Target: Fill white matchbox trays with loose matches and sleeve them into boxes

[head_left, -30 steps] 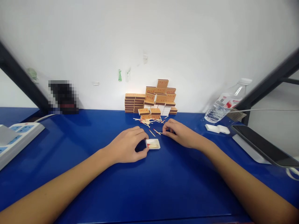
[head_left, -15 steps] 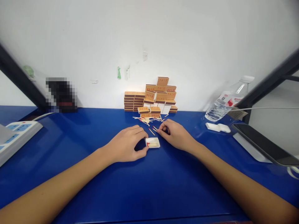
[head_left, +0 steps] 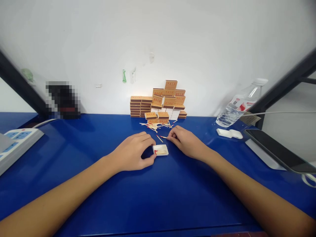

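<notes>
Holds the small white tray [head_left: 163, 147] by its left end with the left hand [head_left: 134, 152], thumb at the near corner and forefinger at the far one, fingers parted just enough to span the tray's width. Keeps this hold much as half a second ago. Pinches with the right hand [head_left: 182, 140], thumb and forefinger brought nearly together, at the plain end of a match [head_left: 164, 137]. Cannot tell, at this size, the exact number of sticks between the tips. Has turned this match from a slant to almost level since half a second ago, red head to the left, just beyond the tray's far edge. Suggests a firmer hold on the match now, though not yet inside the tray. Has other matches [head_left: 161, 152] in the tray already, laid lengthwise, red heads to the left. Leaves a lone match [head_left: 160, 139] on the blue table [head_left: 148, 204], untouched by either hand. Has the tray flat on the table, nearer the body than the loose heap [head_left: 153, 125] and the stacked matchboxes [head_left: 170, 92] by the wall [head_left: 103, 49].
</notes>
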Tool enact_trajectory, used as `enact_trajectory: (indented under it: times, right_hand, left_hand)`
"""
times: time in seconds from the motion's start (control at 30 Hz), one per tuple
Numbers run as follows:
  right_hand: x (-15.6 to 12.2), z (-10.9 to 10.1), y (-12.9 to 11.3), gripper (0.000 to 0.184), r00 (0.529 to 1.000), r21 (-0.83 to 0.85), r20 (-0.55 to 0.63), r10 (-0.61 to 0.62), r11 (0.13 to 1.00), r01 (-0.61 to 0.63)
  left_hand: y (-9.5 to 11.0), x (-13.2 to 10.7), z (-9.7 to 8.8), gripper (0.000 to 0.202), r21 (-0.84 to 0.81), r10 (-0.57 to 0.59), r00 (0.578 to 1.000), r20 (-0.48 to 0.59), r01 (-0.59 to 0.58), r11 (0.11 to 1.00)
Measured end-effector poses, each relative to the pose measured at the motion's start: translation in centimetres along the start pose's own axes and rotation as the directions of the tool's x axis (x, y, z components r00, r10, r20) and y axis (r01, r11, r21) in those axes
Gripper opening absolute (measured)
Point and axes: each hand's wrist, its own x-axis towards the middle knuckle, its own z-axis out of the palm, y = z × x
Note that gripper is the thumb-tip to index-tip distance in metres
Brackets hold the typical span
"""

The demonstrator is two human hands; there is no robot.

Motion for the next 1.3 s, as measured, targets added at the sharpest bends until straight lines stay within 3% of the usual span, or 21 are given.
enact_trajectory:
  times: [0.2,0.3,0.47,0.97,1.13,1.23,1.3]
  right_hand:
    - [-0.5,-1.8,-0.1,0.015,0.994,0.070,-0.003,-0.108,0.992,0.108]
    - [-1.1,-2.4,-1.4,0.017,0.982,0.120,0.071,-0.175,0.979,0.166]
    - [-1.7,-1.7,-3.1,0.010,0.967,0.126,0.149,-0.208,0.974,0.190]
    - [-1.7,-1.4,-3.7,0.013,0.961,0.114,0.160,-0.226,0.971,0.210]
    - [-1.4,-1.0,-3.5,0.013,0.979,0.182,0.054,-0.196,0.966,0.184]
    - [-0.8,-0.2,-3.0,0.014,0.992,0.170,-0.094,-0.087,0.980,0.102]
    - [-0.3,0.5,-2.7,0.014,0.991,0.144,-0.133,-0.009,0.989,0.029]
  left_hand:
    - [-0.1,0.1,0.1,0.017,0.005,-0.015,1.000,-0.015,0.015,1.000]
    - [-0.2,0.0,0.1,0.017,-0.008,-0.025,1.000,-0.018,0.025,1.000]
    - [-0.1,0.0,0.1,0.018,-0.009,-0.028,1.000,-0.004,0.028,1.000]
    - [-0.1,0.0,0.1,0.018,-0.006,-0.017,1.000,-0.007,0.017,1.000]
    - [0.0,0.0,0.1,0.017,-0.008,-0.020,1.000,-0.013,0.020,1.000]
    - [0.1,0.0,0.0,0.016,-0.014,-0.009,1.000,-0.007,0.009,1.000]
    - [0.2,0.0,0.0,0.016,-0.016,-0.001,1.000,-0.005,0.001,1.000]
